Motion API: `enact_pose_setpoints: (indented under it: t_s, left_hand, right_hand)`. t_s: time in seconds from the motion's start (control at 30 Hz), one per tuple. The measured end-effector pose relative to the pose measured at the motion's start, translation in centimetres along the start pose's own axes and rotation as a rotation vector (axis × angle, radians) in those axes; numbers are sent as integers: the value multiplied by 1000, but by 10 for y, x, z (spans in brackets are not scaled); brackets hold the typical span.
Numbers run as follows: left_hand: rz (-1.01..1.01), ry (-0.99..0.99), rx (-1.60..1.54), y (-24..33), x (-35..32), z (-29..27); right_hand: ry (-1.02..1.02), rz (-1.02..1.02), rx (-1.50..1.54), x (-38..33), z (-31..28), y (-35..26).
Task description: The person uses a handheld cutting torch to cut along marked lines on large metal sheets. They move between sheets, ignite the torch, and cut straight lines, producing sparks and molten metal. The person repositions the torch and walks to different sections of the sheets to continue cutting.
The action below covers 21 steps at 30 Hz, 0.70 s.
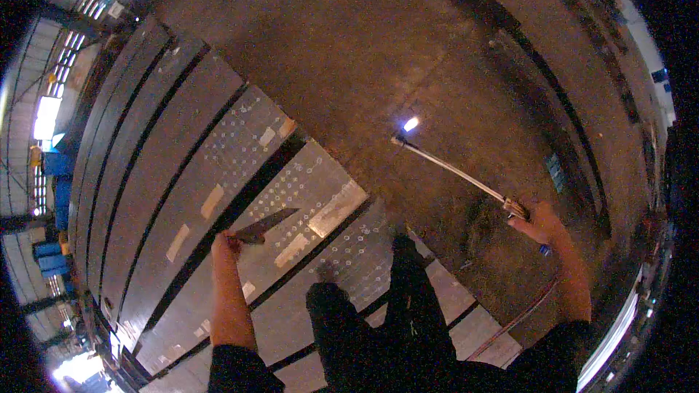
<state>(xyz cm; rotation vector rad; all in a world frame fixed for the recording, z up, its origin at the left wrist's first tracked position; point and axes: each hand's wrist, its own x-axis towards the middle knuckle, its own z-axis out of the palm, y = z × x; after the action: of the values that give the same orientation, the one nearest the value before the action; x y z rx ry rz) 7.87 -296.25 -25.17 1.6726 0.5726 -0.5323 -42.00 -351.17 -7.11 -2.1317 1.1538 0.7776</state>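
Note:
My right hand (540, 225) is wrapped round the handle of a long cutting torch (453, 169). A bright flame (411, 124) burns at its far, bent tip, over the brown floor. In my left hand (226, 243) is a dark, flat, pointed piece of metal (268, 225), gripped by its near end. It is held above the grey steel beams (191, 127), its point to the right. Many small white marks and several pale tape-like patches (336, 211) show on the beams. My left fingers are partly hidden by the piece and the dim light.
Dark gaps (251, 185) run between the beams. My legs (364, 327) stand over them. A reddish hose (518, 317) trails below my right forearm. A teal object (555, 172) lies on the floor (349, 44) at right. Blue containers (57, 164) stand far left.

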Motion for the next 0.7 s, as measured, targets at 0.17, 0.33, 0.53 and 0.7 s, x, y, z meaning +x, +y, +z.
enact_pose_setpoints:
  t_s: [0.17, 0.33, 0.53, 0.7]
  left_hand:
    - [56, -108, 61, -6, 71, 54]
    - [-177, -10, -256, -6, 78, 95]
    - [129, -142, -74, -89, 81, 122]
    - [-228, 57, -557, -237, 52, 161]
  right_hand:
    - [-13, -48, 85, 51, 7, 22]
    - [33, 3, 402, 41, 52, 29]
    - [-4, 1, 246, 59, 29, -11]
    - [-139, 0, 27, 141, 89, -26]
